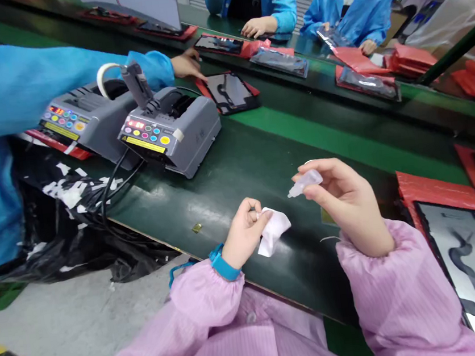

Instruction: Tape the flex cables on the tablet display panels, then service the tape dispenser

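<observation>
My left hand (246, 231), with a blue strap round its wrist, pinches a small white cloth or wipe (274, 231) that hangs loosely from the fingertips. Between thumb and fingers of my right hand (347, 200) is a small clear dropper bottle (305, 183), tilted so that its nozzle points left and slightly down. The bottle and the cloth are apart, both above the dark green bench (222, 197). Right of my right forearm lies a display panel (473, 254) with a black ribbon cable, on red wrapping (440, 189).
Two grey tape dispensers (197, 128) stand at left, their cables running beside a black bag (77, 242) with white scraps. A co-worker's blue sleeve (58, 72) reaches behind them to another panel (228, 92). Two other people sit across the bench among red-wrapped packets (361, 61).
</observation>
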`<control>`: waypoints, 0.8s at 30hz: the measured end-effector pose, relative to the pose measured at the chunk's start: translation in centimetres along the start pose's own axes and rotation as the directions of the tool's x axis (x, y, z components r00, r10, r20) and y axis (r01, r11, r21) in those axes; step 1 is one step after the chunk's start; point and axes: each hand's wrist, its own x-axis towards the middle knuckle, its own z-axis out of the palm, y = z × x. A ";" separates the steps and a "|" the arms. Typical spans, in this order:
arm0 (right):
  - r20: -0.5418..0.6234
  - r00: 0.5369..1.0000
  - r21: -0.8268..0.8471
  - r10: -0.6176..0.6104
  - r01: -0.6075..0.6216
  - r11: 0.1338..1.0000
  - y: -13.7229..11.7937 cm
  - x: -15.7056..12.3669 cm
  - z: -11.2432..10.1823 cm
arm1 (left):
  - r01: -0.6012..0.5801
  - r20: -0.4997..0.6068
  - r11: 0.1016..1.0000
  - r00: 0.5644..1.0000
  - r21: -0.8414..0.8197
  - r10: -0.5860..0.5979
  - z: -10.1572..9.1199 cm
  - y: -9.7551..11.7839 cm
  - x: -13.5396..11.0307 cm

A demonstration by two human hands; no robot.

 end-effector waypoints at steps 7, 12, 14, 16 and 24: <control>-0.024 1.000 0.064 0.020 -0.019 0.998 0.0 0.4 -0.6 | -0.263 0.249 0.779 0.958 0.569 0.141 -1.0 2.7 0.3; 0.000 1.000 0.093 0.006 -0.006 0.996 0.1 0.3 -0.5 | -0.515 0.473 0.174 0.849 0.839 0.234 -2.8 2.7 1.5; 0.008 1.000 0.114 0.001 -0.002 0.994 0.0 0.3 -0.4 | -0.584 0.560 0.071 0.800 0.808 0.214 -3.3 2.5 1.4; 0.009 1.000 0.118 0.000 -0.001 0.993 -0.1 0.2 -0.4 | -0.644 0.627 0.048 0.757 0.763 0.185 -3.5 2.6 1.0; 0.009 1.000 0.119 0.007 -0.008 0.993 -0.4 0.5 -0.4 | -0.280 0.227 0.092 0.899 0.956 0.375 -3.0 3.5 0.8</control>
